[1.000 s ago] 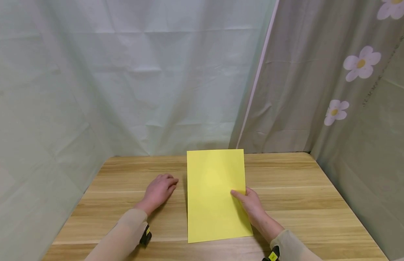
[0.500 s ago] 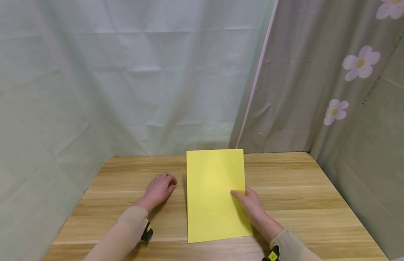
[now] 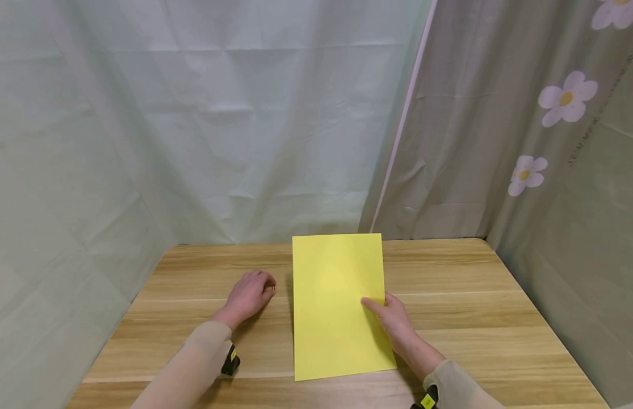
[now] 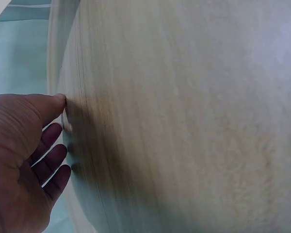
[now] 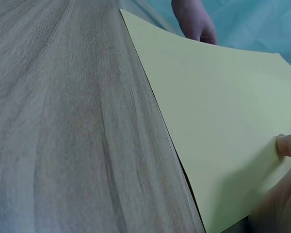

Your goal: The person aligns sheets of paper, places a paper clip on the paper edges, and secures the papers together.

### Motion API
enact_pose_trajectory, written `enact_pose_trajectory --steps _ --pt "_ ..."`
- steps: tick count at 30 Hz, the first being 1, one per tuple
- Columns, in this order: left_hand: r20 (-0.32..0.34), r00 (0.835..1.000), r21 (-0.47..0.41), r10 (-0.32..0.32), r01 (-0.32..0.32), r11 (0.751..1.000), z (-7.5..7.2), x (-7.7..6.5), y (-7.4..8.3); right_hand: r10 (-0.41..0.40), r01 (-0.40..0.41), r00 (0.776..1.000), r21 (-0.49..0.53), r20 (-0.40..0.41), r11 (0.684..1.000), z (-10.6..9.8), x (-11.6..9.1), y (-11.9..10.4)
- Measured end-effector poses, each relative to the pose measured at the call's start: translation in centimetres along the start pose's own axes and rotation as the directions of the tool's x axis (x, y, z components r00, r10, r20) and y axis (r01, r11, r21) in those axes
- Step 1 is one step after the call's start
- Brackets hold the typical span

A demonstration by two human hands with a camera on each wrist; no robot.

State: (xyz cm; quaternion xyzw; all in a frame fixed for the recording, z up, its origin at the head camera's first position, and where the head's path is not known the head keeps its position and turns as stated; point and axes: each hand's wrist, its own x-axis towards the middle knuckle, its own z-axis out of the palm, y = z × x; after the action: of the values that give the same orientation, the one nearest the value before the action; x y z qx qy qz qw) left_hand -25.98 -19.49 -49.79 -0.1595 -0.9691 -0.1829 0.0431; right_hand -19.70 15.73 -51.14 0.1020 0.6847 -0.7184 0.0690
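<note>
A plain yellow sheet of paper (image 3: pixel 336 318) stands out over the middle of the wooden table, its far edge tipped up a little. At its right edge my right hand (image 3: pixel 395 324) pinches it, thumb on top and the other fingers hidden underneath. The right wrist view shows the thumb (image 5: pixel 288 145) pressing on the sheet's face. To the left of the paper, my left hand (image 3: pixel 248 295) rests on the table with loosely bent fingers and holds nothing. Its fingertips (image 4: pixel 60 101) touch the wood in the left wrist view.
The wooden table (image 3: pixel 474 318) has rounded far corners. Pale curtains (image 3: pixel 244 125) hang behind it and along both sides, and white flowers (image 3: pixel 566 99) are printed on the right one. Each sleeve carries a small black wrist device (image 3: pixel 230 360).
My left hand has drawn back slightly to the left and its fingers are bent a little more. The right hand and the yellow paper have kept their place.
</note>
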Motion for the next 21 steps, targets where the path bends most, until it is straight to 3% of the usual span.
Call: enact_pose_trajectory --steps 21 --pt "0.025 0.997 -0.064 -0.069 0.071 0.995 -0.27 0.21 0.14 -0.001 0.001 1.0 0.002 0.005 1.0 -0.04 -0.25 -0.13"
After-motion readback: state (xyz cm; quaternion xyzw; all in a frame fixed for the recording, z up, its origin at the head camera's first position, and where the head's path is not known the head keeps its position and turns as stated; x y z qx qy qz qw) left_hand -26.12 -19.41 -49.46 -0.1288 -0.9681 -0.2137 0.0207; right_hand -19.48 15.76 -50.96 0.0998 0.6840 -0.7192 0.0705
